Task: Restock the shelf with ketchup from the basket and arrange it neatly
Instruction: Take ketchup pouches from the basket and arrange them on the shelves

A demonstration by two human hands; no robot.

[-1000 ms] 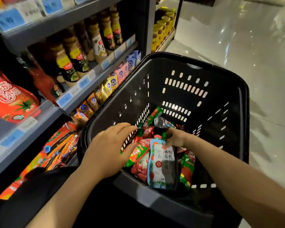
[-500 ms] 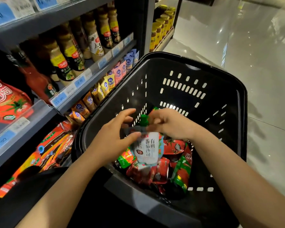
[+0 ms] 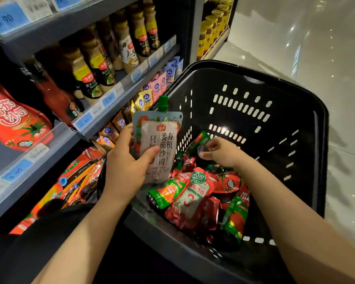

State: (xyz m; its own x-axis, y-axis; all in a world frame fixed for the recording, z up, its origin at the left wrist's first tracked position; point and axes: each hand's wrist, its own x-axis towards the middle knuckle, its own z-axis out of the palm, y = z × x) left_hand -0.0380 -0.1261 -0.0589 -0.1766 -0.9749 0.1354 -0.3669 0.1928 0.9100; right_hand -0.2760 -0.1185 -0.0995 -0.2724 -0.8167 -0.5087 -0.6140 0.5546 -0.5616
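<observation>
Left hand (image 3: 125,171) around upright ketchup pouch (image 3: 158,144)

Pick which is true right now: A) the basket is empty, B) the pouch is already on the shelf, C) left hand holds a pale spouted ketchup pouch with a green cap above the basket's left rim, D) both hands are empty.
C: the left hand grips the pale ketchup pouch, green cap up, above the black basket; the right hand is down among the red pouches.
</observation>
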